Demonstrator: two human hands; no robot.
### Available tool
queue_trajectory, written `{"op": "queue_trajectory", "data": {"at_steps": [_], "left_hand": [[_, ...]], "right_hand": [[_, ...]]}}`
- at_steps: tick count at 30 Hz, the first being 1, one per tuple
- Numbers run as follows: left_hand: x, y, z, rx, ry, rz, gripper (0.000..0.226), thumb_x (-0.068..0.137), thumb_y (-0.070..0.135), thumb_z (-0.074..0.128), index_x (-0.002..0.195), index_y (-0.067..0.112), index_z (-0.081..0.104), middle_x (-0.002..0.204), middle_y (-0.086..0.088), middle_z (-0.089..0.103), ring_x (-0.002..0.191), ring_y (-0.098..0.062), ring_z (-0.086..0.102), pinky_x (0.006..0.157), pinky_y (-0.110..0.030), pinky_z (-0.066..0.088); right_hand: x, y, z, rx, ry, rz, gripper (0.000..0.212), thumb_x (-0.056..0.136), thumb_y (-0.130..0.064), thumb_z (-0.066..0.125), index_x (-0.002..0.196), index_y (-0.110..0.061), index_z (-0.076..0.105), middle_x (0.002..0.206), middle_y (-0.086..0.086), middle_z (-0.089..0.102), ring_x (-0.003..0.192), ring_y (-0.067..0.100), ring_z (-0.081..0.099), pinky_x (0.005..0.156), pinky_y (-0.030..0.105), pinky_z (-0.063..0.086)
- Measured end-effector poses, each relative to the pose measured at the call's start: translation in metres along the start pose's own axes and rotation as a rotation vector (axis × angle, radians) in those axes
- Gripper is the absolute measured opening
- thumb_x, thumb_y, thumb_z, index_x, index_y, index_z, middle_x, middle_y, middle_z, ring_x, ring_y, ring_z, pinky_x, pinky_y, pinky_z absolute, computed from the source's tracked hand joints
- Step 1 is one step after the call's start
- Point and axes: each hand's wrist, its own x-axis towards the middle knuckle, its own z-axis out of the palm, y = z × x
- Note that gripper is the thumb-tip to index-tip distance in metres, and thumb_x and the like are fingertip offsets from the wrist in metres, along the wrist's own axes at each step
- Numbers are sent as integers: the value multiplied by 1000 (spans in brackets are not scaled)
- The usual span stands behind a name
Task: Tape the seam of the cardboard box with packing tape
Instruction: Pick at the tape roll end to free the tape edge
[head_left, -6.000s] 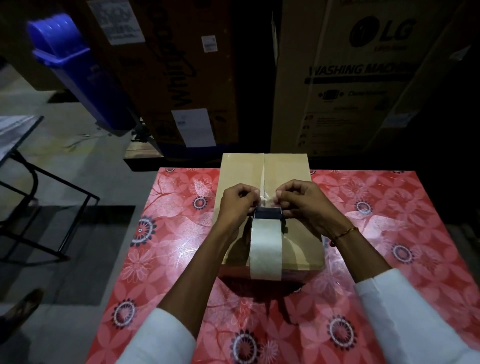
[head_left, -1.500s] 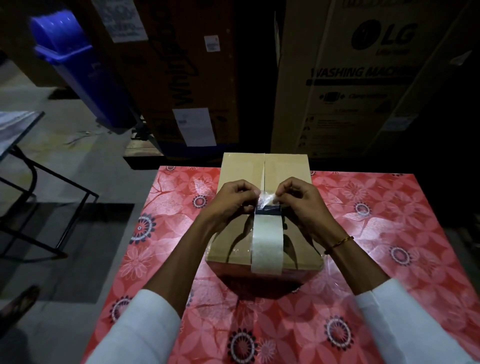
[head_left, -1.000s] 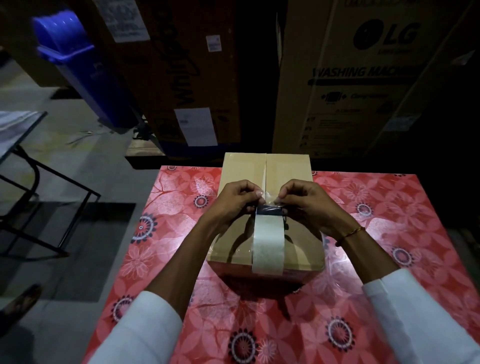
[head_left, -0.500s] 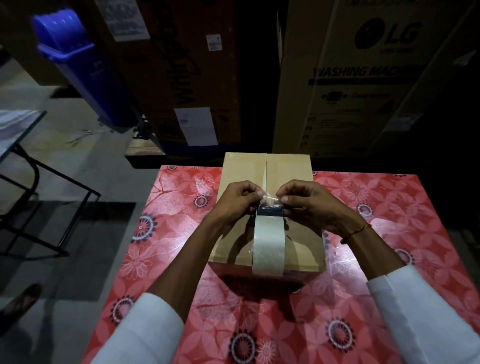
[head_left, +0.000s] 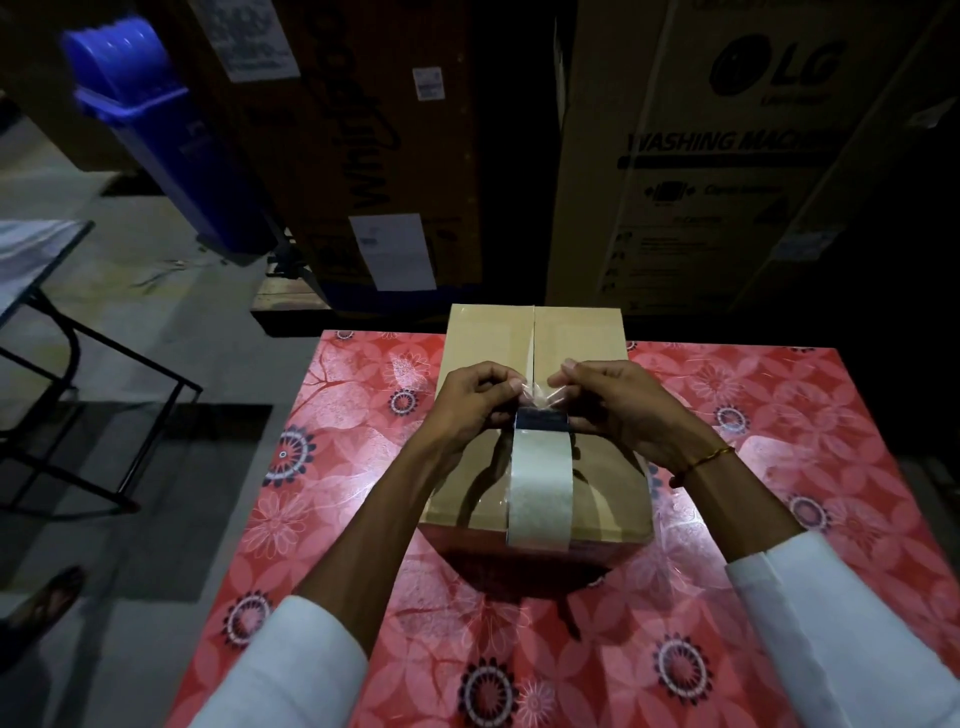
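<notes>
A small brown cardboard box (head_left: 488, 338) stands on a red flowered table (head_left: 332, 467), its centre seam running away from me. A roll of clear packing tape (head_left: 540, 493) stands on edge on the near half of the box lid. My left hand (head_left: 467, 405) and my right hand (head_left: 618, 405) meet above the roll's far end. Both pinch a crumpled bit of clear tape end (head_left: 540, 396) between fingertips. The far part of the seam is bare cardboard.
Two tall appliance cartons (head_left: 717, 156) stand behind the table. A blue plastic bin (head_left: 171, 140) leans at the back left. A black metal frame table (head_left: 47, 291) is on the left floor, and a sandalled foot (head_left: 41, 603) shows at the lower left.
Both hands have stayed at the roll's far end, picking at the tape end. The pinched tape bit has risen a little. The roll and box have not shifted.
</notes>
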Motion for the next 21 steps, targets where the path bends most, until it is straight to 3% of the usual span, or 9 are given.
{"op": "queue_trajectory", "data": {"at_steps": [4, 9, 13, 17, 21], "left_hand": [[0, -2, -1, -27, 13, -3, 12, 97, 6, 59, 103, -1, 67, 89, -13, 72, 83, -20, 70, 84, -41, 56], [0, -2, 0, -33, 7, -2, 9, 97, 7, 59, 100, 5, 68, 85, -9, 73, 83, -19, 71, 75, -32, 56], [0, -2, 0, -35, 16, -8, 9, 97, 6, 59, 101, 3, 67, 85, -9, 73, 85, -21, 71, 81, -37, 59], [2, -4, 0, -34, 33, -22, 9, 97, 6, 60, 101, 3, 68, 90, -14, 72, 88, -23, 71, 86, -40, 59], [4, -5, 2, -17, 39, -23, 9, 96, 7, 60, 99, 4, 69, 98, -23, 71, 90, -28, 69, 90, -46, 56]], "right_hand": [[0, -5, 4, -147, 20, -9, 36, 96, -28, 64, 109, 5, 72, 87, 8, 72, 87, 21, 65, 74, 31, 56], [0, -6, 6, -98, 36, 23, 32, 95, -25, 65, 103, 5, 72, 94, 16, 69, 87, 22, 66, 73, 30, 59], [-2, -7, 6, -156, 7, 9, 29, 95, -25, 66, 111, -1, 71, 99, 14, 68, 89, 21, 64, 73, 31, 54], [-6, -2, 1, -115, -10, -50, 27, 95, -12, 65, 122, -13, 62, 102, 13, 65, 90, 22, 66, 76, 34, 57], [-10, 11, -4, 10, -17, -38, 27, 92, -5, 68, 118, -14, 63, 98, 15, 65, 79, 20, 64, 72, 30, 54]]}}
